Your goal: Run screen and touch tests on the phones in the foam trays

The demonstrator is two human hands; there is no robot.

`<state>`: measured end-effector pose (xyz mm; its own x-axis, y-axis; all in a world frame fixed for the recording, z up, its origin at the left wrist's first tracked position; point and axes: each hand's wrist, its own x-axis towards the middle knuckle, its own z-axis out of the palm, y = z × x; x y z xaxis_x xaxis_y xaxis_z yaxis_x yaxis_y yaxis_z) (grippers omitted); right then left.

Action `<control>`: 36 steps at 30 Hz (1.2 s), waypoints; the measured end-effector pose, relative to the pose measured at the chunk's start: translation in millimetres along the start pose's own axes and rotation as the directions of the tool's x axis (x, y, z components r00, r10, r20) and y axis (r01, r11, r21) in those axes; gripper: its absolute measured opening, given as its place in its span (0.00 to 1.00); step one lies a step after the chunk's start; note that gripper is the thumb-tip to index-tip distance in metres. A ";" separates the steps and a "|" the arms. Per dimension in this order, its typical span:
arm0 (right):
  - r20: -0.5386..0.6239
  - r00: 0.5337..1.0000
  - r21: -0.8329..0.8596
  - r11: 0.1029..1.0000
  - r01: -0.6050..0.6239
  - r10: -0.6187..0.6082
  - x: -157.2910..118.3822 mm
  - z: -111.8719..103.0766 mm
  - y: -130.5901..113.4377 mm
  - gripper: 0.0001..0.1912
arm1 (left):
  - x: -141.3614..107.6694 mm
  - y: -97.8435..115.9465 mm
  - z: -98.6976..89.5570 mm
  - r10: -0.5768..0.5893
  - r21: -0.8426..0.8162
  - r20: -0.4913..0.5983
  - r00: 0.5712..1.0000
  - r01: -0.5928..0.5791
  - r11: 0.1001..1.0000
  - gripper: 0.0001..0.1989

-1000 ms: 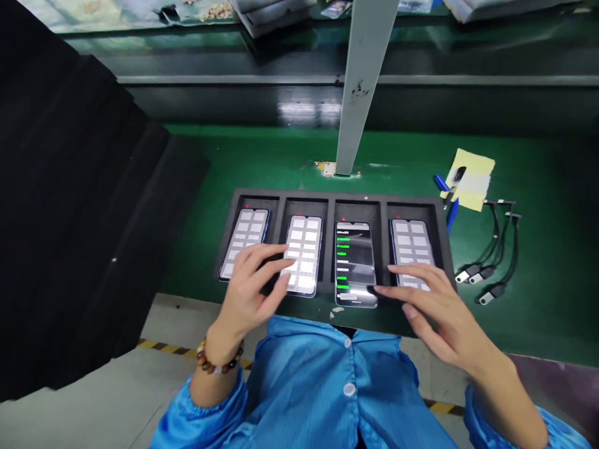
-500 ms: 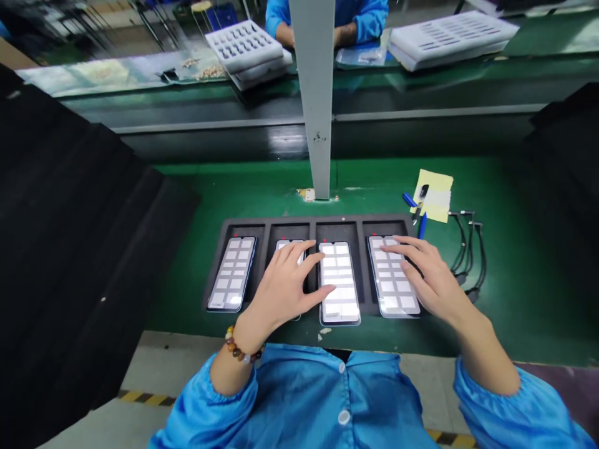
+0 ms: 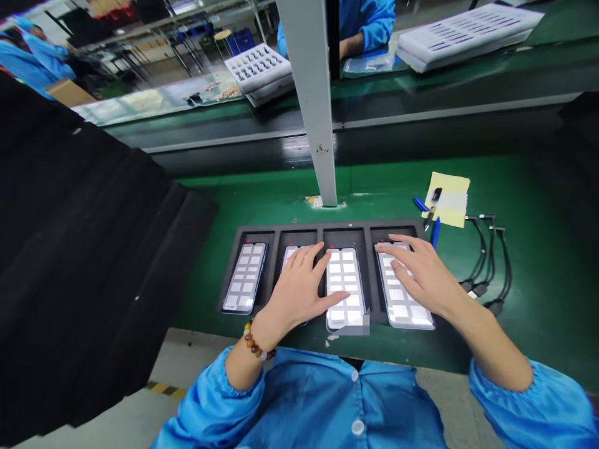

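While my left hand (image 3: 296, 288) is spread, thumb over one lit phone (image 3: 345, 275), and my right hand (image 3: 425, 274) is spread over another phone (image 3: 397, 305), contact unclear, I should tap lightly so neither shifts in the tray (image 3: 346, 237) beneath.

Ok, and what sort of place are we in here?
Probably an electronics factory or workshop: four phones lie in a black compartmented tray on a green workbench, and across it a co-worker's blue sleeve shows near a white slotted tray.
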<state>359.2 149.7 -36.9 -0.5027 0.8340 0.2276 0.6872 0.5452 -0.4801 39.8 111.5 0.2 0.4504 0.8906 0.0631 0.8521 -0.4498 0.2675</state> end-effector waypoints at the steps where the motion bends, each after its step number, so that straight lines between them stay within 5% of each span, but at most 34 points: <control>1: -0.007 1.000 -0.006 1.000 0.007 -0.007 -4.3 -0.1 -2.7 0.22 | -4.5 1.0 -0.8 0.007 -0.009 0.000 1.000 -0.007 1.000 0.44; 20: -0.078 0.987 -0.073 0.989 0.132 -0.138 -95.1 -10.5 -67.8 0.25 | -73.1 3.9 -1.4 0.278 -0.034 -0.129 0.952 -0.284 0.958 0.39; 36: -0.226 0.952 -0.065 0.978 0.199 -0.208 -109.3 -3.2 -66.4 0.28 | -80.3 -4.4 2.3 0.413 -0.064 -0.202 0.888 -0.433 0.899 0.28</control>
<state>370.3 22.6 -27.2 -0.5031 0.6992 0.5080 0.6064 0.7044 -0.3690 0.6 41.7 -8.3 0.6977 0.6187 0.3611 0.5542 -0.7856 0.2752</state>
